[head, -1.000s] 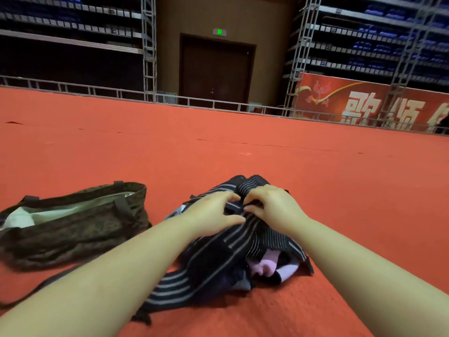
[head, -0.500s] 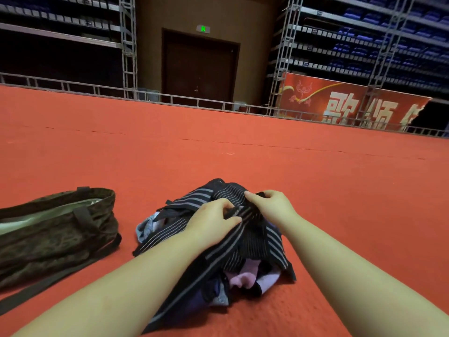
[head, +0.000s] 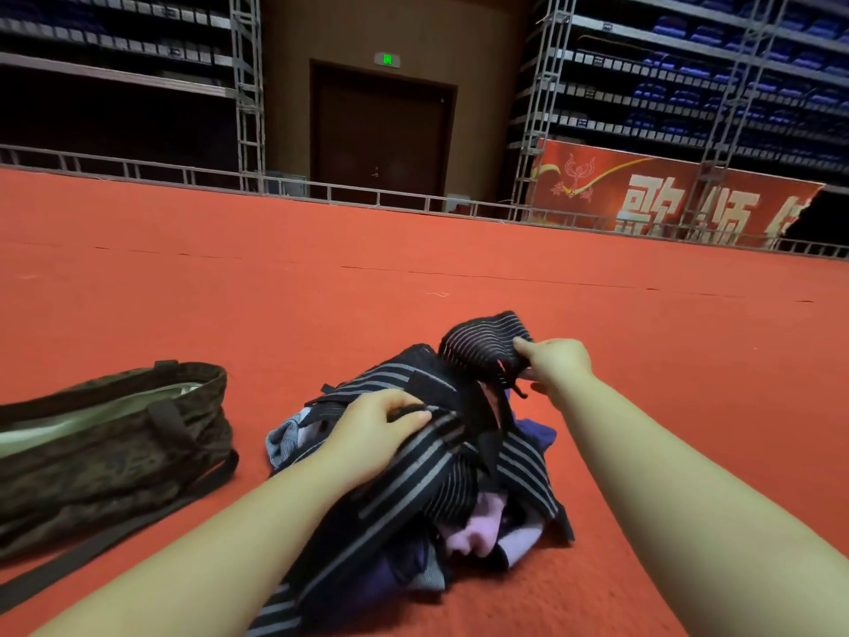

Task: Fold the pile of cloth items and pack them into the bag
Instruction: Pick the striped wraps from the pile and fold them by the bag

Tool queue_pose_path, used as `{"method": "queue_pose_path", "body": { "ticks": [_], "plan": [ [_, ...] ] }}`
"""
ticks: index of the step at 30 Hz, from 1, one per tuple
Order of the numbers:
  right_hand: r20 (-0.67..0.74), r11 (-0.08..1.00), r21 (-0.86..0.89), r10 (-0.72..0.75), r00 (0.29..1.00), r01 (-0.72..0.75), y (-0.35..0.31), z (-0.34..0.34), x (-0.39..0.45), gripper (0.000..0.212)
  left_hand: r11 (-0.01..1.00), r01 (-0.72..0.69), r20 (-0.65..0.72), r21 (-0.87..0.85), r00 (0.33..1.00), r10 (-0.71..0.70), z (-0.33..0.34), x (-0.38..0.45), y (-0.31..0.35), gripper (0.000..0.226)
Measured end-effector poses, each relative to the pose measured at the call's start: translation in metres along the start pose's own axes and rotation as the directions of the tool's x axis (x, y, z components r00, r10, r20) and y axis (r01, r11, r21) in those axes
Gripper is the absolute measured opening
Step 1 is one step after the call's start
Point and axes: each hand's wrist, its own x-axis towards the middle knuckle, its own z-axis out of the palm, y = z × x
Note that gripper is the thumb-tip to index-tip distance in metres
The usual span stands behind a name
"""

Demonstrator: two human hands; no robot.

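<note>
While the bag (head: 110, 448) lies slumped on the red carpet (head: 413, 278) at the far left, its mouth gaping enough to show a pale lining and a strap trailing toward the near edge, the pile of cloth items (head: 413, 480) sits just to its right, near the middle of the floor and a little apart from the bag. On the pile, the left hand (head: 376, 434) presses down with its fingers curled over a broad striped band, its grip clamped on that fabric as if to pin the heap. Further right, the right hand (head: 556, 365) pinches an end of the dark striped garment (head: 482, 347) and lifts it clear of the heap, grip clamped on the cloth. Pale pink and bluish pieces peek from under the stripes at the near side. To my eye nothing is folded yet; this looks like the step of teasing one item free. The risk lies in the tangle: straps and bands loop through one another, so a firm pull from the right could drag the whole pile along, snag a strap, or spill the smaller pieces across the carpet. The bag's sagging mouth may also collapse shut when packing begins.
</note>
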Motion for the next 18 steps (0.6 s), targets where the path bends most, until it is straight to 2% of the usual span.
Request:
{"method": "queue_pose_path", "body": {
  "ticks": [2, 4, 6, 8, 10, 12, 14, 16, 18],
  "plan": [
    [-0.027, 0.990, 0.138, -0.032, 0.999, 0.036, 0.002, 0.000, 0.000, 0.025, 0.990, 0.060, 0.022, -0.127, 0.998, -0.058, -0.014, -0.007, -0.007, 0.008],
    [0.008, 0.982, 0.139, -0.131, 0.991, 0.129, 0.002, 0.010, -0.009, 0.021, 0.970, 0.119, 0.028, -0.212, 0.993, -0.115, -0.025, -0.016, -0.010, 0.008],
    [0.162, 0.964, -0.011, -0.259, 0.952, 0.265, 0.000, 0.021, -0.028, 0.023, 0.941, 0.168, 0.027, -0.292, 0.985, -0.168, -0.034, -0.025, -0.013, 0.010],
    [0.361, 0.891, -0.206, -0.316, 0.878, 0.405, 0.001, 0.031, -0.048, 0.033, 0.917, 0.212, 0.020, -0.338, 0.976, -0.218, -0.041, -0.036, -0.015, 0.012],
    [0.398, 0.828, -0.269, -0.370, 0.840, 0.492, 0.003, 0.038, -0.069, 0.040, 0.898, 0.253, 0.015, -0.360, 0.964, -0.265, -0.047, -0.048, -0.019, 0.012],
    [0.291, 0.811, -0.191, -0.492, 0.821, 0.553, 0.005, 0.044, -0.098, 0.035, 0.876, 0.281, 0.014, -0.392, 0.954, -0.300, -0.051, -0.059, -0.023, 0.012],
    [0.239, 0.813, 0.015, -0.569, 0.787, 0.583, 0.010, 0.050, -0.133, 0.022, 0.858, 0.279, -0.011, -0.431, 0.949, -0.315, -0.055, -0.071, -0.024, 0.012],
    [0.286, 0.828, 0.202, -0.561, 0.777, 0.523, 0.017, 0.059, -0.164, 0.015, 0.829, 0.267, -0.022, -0.491, 0.948, -0.318, -0.057, -0.084, -0.021, 0.014],
    [0.251, 0.839, 0.312, -0.526, 0.813, 0.446, 0.029, 0.071, -0.181, 0.014, 0.814, 0.246, -0.008, -0.527, 0.956, -0.294, -0.056, -0.098, -0.015, 0.015]
  ]
}}
